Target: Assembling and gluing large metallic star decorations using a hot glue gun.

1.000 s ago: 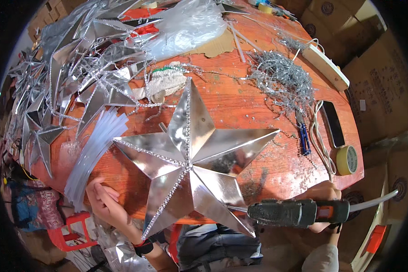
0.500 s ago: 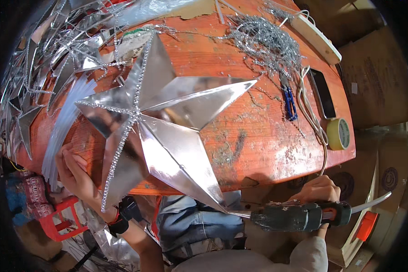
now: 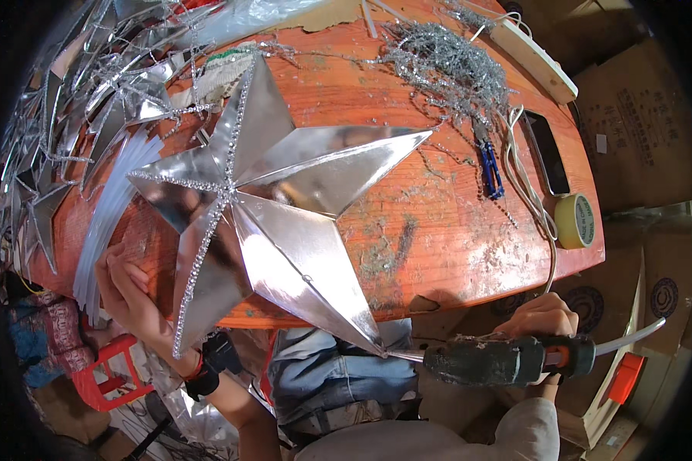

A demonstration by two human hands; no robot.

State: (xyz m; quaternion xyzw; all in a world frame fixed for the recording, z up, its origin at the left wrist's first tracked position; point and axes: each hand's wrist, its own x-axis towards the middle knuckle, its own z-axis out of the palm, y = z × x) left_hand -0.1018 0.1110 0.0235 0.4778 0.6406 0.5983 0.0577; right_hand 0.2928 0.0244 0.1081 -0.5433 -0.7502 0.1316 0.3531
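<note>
A large silver star [image 3: 300, 238] with folded, mirror-like points lies over the table's near edge. Sparkling bead chain runs along three of its ridges; the ridge toward the lower right is bare of chain and carries a small clear blob. My right hand [image 3: 542, 316] is closed round the handle of a dark glue gun [image 3: 488, 361], a translucent glue stick [image 3: 630, 338] poking from its rear. The gun's metal nozzle meets the star's lower-right tip. Beside the star's lower-left point is my left hand [image 3: 131, 296], fingers loosely bent and apart, part of it hidden by the star.
Clear glue sticks [image 3: 115, 207] lie left of the star, near piled silver stars [image 3: 123, 92]. Tangled bead chain [image 3: 450, 73], blue-handled cutters [image 3: 490, 165], a phone [image 3: 546, 150], a tape roll [image 3: 574, 221], a cable [image 3: 527, 200] and a power strip [image 3: 534, 58] line the orange table's right side.
The glue gun's nozzle has shifted slightly left and up, onto the star's tip. The star and my left hand look nearly unmoved.
</note>
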